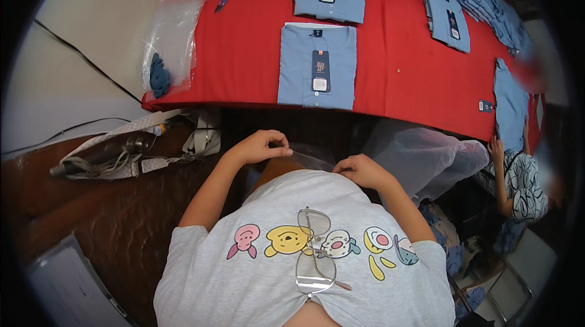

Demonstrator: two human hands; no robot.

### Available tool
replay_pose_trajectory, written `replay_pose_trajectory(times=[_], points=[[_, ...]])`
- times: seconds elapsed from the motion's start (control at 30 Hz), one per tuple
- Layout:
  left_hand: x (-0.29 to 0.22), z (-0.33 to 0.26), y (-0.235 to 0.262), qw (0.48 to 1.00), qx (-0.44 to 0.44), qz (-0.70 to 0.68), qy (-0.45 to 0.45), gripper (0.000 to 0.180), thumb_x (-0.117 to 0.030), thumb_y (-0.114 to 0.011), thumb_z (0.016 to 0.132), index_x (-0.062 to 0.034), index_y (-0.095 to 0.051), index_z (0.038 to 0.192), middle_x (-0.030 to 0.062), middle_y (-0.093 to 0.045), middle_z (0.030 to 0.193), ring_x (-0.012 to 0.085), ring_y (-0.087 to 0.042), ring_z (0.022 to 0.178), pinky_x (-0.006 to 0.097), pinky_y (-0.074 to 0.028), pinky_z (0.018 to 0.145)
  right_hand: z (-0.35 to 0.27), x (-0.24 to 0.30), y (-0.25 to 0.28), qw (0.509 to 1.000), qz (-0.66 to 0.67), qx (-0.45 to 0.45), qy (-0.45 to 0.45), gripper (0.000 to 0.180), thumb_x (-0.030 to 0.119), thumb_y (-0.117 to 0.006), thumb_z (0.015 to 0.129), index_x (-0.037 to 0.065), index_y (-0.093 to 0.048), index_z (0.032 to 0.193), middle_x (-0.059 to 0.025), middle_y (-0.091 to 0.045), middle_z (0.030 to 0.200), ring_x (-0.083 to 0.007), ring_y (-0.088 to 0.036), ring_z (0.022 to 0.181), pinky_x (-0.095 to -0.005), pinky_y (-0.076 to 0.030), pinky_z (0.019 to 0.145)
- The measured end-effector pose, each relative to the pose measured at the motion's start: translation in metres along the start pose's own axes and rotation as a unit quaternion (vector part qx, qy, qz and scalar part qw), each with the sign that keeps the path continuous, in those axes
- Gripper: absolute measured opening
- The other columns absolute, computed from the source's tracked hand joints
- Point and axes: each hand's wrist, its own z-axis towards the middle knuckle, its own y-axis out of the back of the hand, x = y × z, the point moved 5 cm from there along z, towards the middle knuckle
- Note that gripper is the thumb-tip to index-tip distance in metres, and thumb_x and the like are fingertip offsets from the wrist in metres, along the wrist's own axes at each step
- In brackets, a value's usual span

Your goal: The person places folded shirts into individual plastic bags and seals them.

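Two hands, left hand (259, 146) and right hand (361, 170), pinch an empty clear bag (311, 159).

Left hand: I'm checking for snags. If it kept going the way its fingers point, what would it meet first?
The left hand points rightward along the clear plastic bag; it would likely meet the right hand first, though depth is unclear.

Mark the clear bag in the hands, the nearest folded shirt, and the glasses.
clear plastic bag (312, 159), head view, its top edge.
nearest folded blue shirt (295, 77), head view, left front panel.
glasses (314, 266), head view, lower lens.
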Motion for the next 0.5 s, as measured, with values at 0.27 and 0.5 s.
replay_pose_trajectory(times=[0.27, 0.5], points=[[-0.060, 0.091, 0.017, 0.815, -0.276, 0.420, -0.288, 0.043, -0.011, -0.070, 0.092, -0.0110, -0.070, 0.135, 0.0088, -0.063, 0.136, 0.0284, -0.063, 0.124, 0.047, -0.047, 0.111, 0.027, 0.016, 0.018, 0.930, -0.260, -0.258, -0.001, 0.022, 0.010, -0.066, 0.093, 0.012, -0.082, 0.109, -0.0111, -0.079, 0.098, -0.0348, -0.078, 0.088, -0.0467, -0.061, 0.078], [-0.051, 0.106, 0.015, 0.788, -0.291, 0.448, -0.307, 0.043, -0.012, -0.067, 0.091, -0.0136, -0.072, 0.134, 0.0074, -0.065, 0.128, 0.0250, -0.064, 0.119, 0.043, -0.051, 0.101, 0.044, 0.024, 0.029, 0.907, -0.311, -0.285, 0.006, 0.027, 0.006, -0.064, 0.091, 0.014, -0.080, 0.112, -0.0091, -0.077, 0.099, -0.0320, -0.078, 0.084, -0.0440, -0.062, 0.074]])
